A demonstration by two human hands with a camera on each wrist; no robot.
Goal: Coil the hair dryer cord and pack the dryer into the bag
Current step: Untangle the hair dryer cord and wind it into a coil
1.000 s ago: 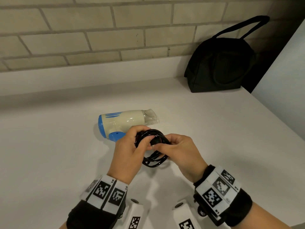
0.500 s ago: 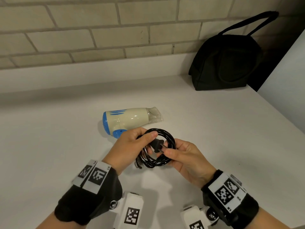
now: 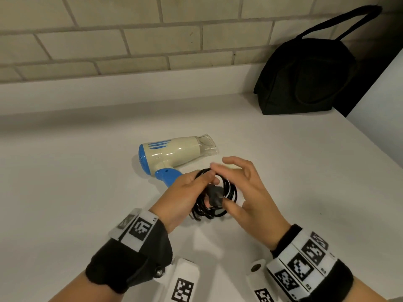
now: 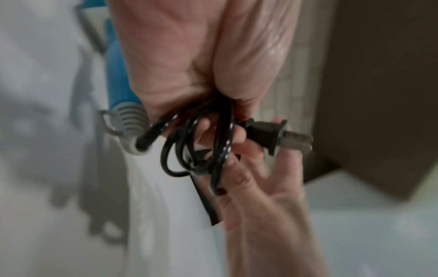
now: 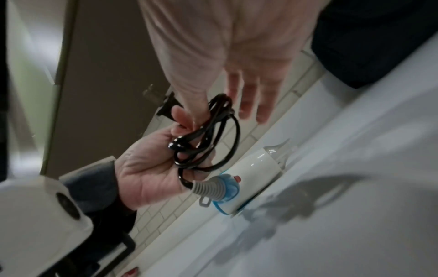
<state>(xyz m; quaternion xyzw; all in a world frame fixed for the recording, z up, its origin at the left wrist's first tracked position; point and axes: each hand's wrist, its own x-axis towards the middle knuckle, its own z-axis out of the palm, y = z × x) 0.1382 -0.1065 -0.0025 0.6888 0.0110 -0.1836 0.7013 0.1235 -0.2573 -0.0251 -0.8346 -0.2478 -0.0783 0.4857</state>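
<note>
A cream and blue hair dryer (image 3: 174, 153) lies on its side on the white counter (image 3: 87, 192), nozzle pointing right. Its black cord (image 3: 229, 190) is wound into a small coil just in front of the blue handle. My left hand (image 3: 196, 188) grips the coil, and the plug (image 3: 214, 197) sticks out across it. My right hand (image 3: 235, 182) is beside the coil with its fingers spread and straight, and its thumb touches under the plug. In the left wrist view the coil (image 4: 196, 146) hangs from my fist with the plug (image 4: 267, 135) pointing right. The black bag (image 3: 305, 79) stands at the back right, closed.
A brick wall with a white ledge (image 3: 130, 92) runs along the back. A white panel (image 3: 381, 105) borders the counter to the right of the bag. The counter edge falls away on the right.
My right hand has let go of the plug and spread its fingers. My left hand has kept hold of the coil.
</note>
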